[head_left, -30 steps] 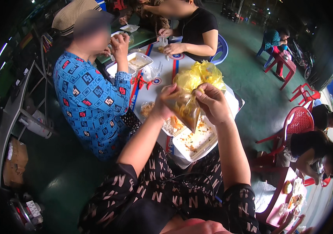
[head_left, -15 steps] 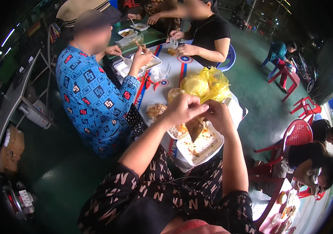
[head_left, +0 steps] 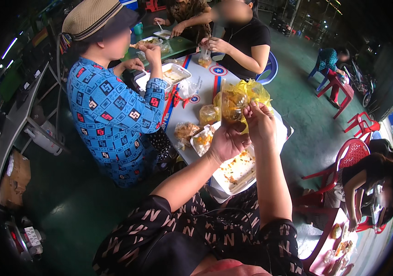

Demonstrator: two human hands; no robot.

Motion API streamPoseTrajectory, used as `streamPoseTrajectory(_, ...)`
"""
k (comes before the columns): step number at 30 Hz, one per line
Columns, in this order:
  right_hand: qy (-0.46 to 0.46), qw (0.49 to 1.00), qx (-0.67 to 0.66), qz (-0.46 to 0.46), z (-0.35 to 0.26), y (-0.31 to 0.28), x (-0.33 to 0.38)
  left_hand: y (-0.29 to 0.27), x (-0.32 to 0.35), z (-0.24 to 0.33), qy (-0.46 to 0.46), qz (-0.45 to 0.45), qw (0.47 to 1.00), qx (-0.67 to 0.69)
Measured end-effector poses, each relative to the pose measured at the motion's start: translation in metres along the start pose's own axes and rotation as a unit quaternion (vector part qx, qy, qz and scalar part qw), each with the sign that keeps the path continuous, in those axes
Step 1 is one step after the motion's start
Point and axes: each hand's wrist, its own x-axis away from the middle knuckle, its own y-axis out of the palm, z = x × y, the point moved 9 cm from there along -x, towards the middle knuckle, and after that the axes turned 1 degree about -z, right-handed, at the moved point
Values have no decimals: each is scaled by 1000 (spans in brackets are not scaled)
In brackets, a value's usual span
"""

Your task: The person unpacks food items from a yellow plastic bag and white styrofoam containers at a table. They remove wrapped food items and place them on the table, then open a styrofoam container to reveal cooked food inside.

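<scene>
A small clear plastic bag of brownish-yellow sauce is raised over the near end of the table. My right hand pinches its side between thumb and fingers. Just below, my left hand has its fingers curled around the bag's lower end, partly hiding it. Under my hands lies an open white foam box; orange crumbs are scattered over its near half, and white rice with orange bits sits in the other part. A yellow plastic bag rests behind my right hand.
Left of the box are a bag of brown food and a tied yellowish bag. A person in a blue patterned shirt eats at the left beside foam boxes. Across sits a person in black. Red chairs stand right.
The sauce bag, which hung below my pinched fingers, is now lifted above my left hand. My right hand has risen and my left has dropped lower. The person in blue has brought food up to the mouth.
</scene>
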Motion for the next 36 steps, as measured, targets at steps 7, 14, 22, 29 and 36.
streamPoseTrajectory(7, -96, 952, 277, 85, -22, -6, 10, 7, 23, -14, 65, 110, 989, -70)
streamPoseTrajectory(14, -229, 738, 632, 56, -49, 24, 21, 29, 28, -9, 96, 106, 968, -207)
streamPoseTrajectory(22, -159, 766, 622, -34, -33, 27, 26, 69, 24, 47, 166, 111, 745, -637)
streamPoseTrajectory(29, -157, 778, 607, -50, -30, 36, 33, 90, 18, 66, 246, 93, 590, -764)
streamPoseTrajectory(36, -170, 757, 616, -140, -24, 54, 36, 100, 14, 76, 208, 60, 540, -814)
